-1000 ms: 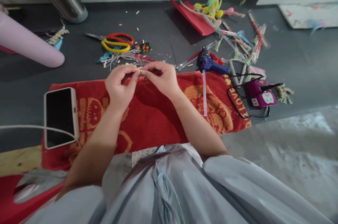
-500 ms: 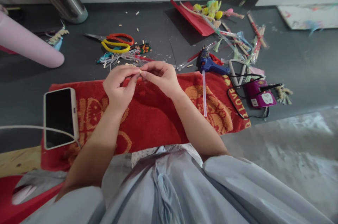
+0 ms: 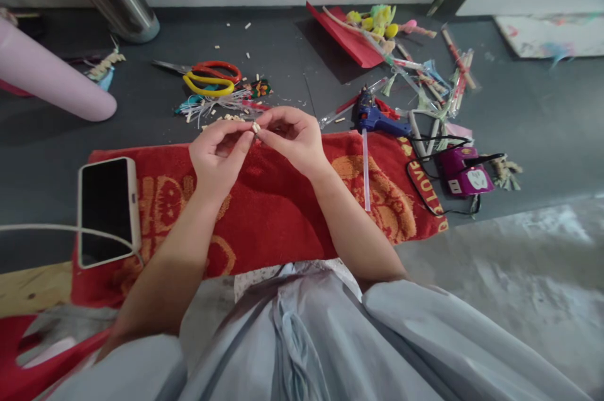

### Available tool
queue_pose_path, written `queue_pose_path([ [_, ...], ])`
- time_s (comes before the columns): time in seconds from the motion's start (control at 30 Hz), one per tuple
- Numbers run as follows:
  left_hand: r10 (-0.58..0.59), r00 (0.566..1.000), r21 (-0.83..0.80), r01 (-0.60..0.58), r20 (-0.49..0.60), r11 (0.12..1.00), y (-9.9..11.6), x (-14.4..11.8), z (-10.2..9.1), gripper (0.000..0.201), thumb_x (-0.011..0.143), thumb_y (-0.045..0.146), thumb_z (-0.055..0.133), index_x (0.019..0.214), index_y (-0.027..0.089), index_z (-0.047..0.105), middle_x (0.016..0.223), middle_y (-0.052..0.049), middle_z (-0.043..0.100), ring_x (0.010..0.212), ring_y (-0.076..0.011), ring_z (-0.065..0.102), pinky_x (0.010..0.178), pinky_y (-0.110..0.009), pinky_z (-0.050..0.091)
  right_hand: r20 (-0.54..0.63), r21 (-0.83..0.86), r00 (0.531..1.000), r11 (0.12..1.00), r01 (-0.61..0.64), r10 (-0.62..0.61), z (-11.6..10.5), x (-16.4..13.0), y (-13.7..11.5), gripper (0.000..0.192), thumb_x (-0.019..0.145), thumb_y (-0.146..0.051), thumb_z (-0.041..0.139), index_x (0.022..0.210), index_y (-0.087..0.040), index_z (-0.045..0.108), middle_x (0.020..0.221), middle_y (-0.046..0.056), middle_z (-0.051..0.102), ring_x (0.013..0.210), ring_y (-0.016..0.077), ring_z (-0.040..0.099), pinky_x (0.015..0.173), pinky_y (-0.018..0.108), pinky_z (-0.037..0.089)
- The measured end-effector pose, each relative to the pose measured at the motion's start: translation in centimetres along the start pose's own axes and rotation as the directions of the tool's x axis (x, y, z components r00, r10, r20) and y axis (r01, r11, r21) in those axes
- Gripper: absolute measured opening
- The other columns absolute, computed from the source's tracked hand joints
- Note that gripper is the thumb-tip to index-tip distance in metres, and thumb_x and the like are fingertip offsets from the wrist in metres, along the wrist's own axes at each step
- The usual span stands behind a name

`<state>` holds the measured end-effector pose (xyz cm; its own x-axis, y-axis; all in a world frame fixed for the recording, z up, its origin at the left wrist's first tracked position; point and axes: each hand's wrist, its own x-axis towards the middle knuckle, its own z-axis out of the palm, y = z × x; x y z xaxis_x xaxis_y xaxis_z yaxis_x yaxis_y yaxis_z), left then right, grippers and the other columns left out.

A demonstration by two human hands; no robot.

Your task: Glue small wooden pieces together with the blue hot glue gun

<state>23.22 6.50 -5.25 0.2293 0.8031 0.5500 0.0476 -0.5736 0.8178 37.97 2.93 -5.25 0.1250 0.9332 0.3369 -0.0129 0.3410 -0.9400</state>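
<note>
Both my hands meet over the red towel [image 3: 278, 212]. Left hand [image 3: 218, 158] and right hand [image 3: 293, 136] pinch one tiny pale piece [image 3: 256, 128] between fingertips, raised for a close look, I'd guess.

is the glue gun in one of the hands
No, the glue gun lies by the red towel, while both hands pinch a small bead.
</note>
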Motion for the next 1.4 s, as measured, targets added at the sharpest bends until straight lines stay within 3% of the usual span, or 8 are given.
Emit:
queue_pose_path([
  [0.17, 0.057, 0.998, 0.070, -0.057, 0.001, 0.996, -0.18, 0.26, -0.13, 0.015, 0.081, 0.038, 0.071, 0.082, 0.024, 0.070, 0.082, 0.000, 0.072, 0.076, -0.0125, 0.068, 0.071, -0.027, 0.056, 0.011, -0.055, 0.998, 0.997, 0.057, -0.056, -0.08, -0.09, 0.21, 0.024, 0.083, -0.039, 0.067, 0.093, -0.017, 0.064, 0.093, 0.001, 0.069, 0.086, 0.0100, 0.066, 0.082, 0.026, 0.057],
  [0.53, 0.176, 0.984, 0.078, -0.175, -0.003, 0.981, 0.16, 0.38, -0.27, 0.007, 0.083, 0.030, 0.069, 0.083, 0.023, 0.068, 0.079, 0.001, 0.069, 0.071, -0.0110, 0.064, 0.066, -0.025, 0.053, 0.024, -0.177, 0.993, 0.977, 0.121, -0.118, -0.52, 0.11, 0.13, 0.027, 0.083, -0.042, 0.068, 0.087, -0.016, 0.071, 0.087, 0.002, 0.073, 0.083, 0.0106, 0.067, 0.078, 0.025, 0.056],
  [0.7, 0.213, 0.977, 0.173, -0.211, 0.008, 0.962, 0.13, 0.45, -0.46, 0.006, 0.083, 0.031, 0.069, 0.083, 0.025, 0.069, 0.080, 0.001, 0.069, 0.075, -0.0127, 0.064, 0.070, -0.029, 0.053, 0.023, -0.210, 0.984, 0.961, 0.179, -0.178, -0.61, 0.17, 0.10, 0.027, 0.083, -0.043, 0.067, 0.084, -0.017, 0.071, 0.085, 0.001, 0.072, 0.082, 0.0105, 0.066, 0.079, 0.025, 0.055],
  [1.0, 0.224, 0.974, 0.118, -0.225, 0.024, 0.967, 0.09, 0.46, -0.38, 0.009, 0.083, 0.028, 0.069, 0.092, 0.029, 0.072, 0.087, 0.001, 0.073, 0.080, -0.0130, 0.067, 0.073, -0.029, 0.054, 0.049, -0.112, 0.996, 0.990, 0.085, -0.080, -0.37, 0.10, 0.05, 0.034, 0.084, -0.049, 0.065, 0.083, -0.015, 0.067, 0.080, 0.001, 0.068, 0.075, 0.0089, 0.063, 0.070, 0.023, 0.053],
  [1.27, 0.088, 0.996, 0.137, -0.090, 0.023, 0.986, -0.22, 0.39, -0.31, 0.016, 0.081, 0.039, 0.071, 0.086, 0.024, 0.069, 0.085, 0.000, 0.072, 0.079, -0.0133, 0.067, 0.072, -0.028, 0.056, 0.036, -0.015, 0.999, 1.000, -0.013, 0.013, -0.27, 0.18, 0.25, 0.040, 0.080, -0.055, 0.066, 0.083, -0.015, 0.067, 0.071, -0.002, 0.064, 0.062, 0.0065, 0.058, 0.062, 0.021, 0.052],
  [1.4, 0.019, 1.000, 0.083, -0.019, -0.009, 0.996, -0.52, 0.19, -0.10, 0.019, 0.079, 0.041, 0.073, 0.083, 0.023, 0.067, 0.082, 0.000, 0.070, 0.075, -0.0126, 0.067, 0.069, -0.026, 0.055, 0.030, 0.012, 0.999, 0.999, -0.034, 0.034, -0.36, 0.14, 0.54, 0.043, 0.078, -0.056, 0.068, 0.088, -0.015, 0.067, 0.076, 0.000, 0.067, 0.067, 0.0080, 0.062, 0.065, 0.023, 0.055],
])
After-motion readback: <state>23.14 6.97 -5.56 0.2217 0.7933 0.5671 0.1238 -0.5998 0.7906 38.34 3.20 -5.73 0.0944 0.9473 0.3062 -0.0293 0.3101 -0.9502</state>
